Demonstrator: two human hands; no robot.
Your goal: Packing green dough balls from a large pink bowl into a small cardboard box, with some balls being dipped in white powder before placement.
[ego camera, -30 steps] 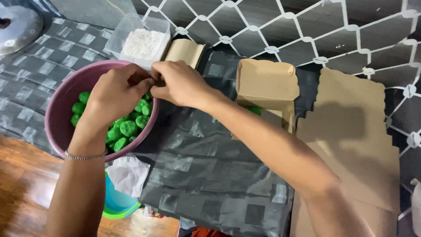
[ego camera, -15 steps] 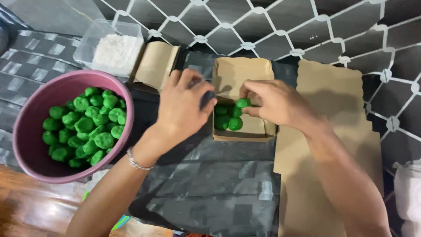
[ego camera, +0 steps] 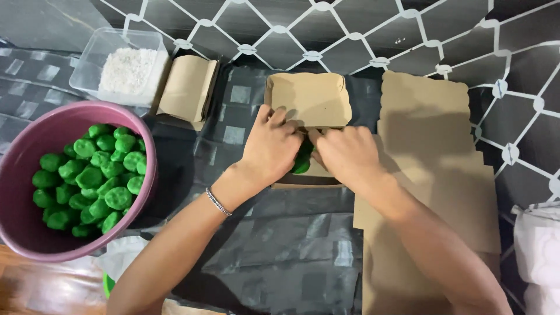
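My left hand [ego camera: 273, 146] and my right hand [ego camera: 345, 153] are both down inside an open brown paper box [ego camera: 307, 99], fingers curled over green balls [ego camera: 302, 162] in it. Only a little green shows between the hands; I cannot tell which hand grips the balls. The box lid stands open behind them. A purple bowl [ego camera: 35, 135] at the left holds several more green balls [ego camera: 93, 178]. A thin bracelet [ego camera: 217, 201] is on my left wrist.
A clear tub of white shreds [ego camera: 125, 67] sits at the back left, a closed brown box [ego camera: 188, 87] beside it. A stack of flat brown box blanks [ego camera: 434, 175] lies at the right. Black plastic sheet [ego camera: 274, 245] covers the surface. White bags [ego camera: 539, 251] are at the far right.
The hands went from the purple bowl over to the brown box, carrying green balls. They have since closed together over the balls inside the box.
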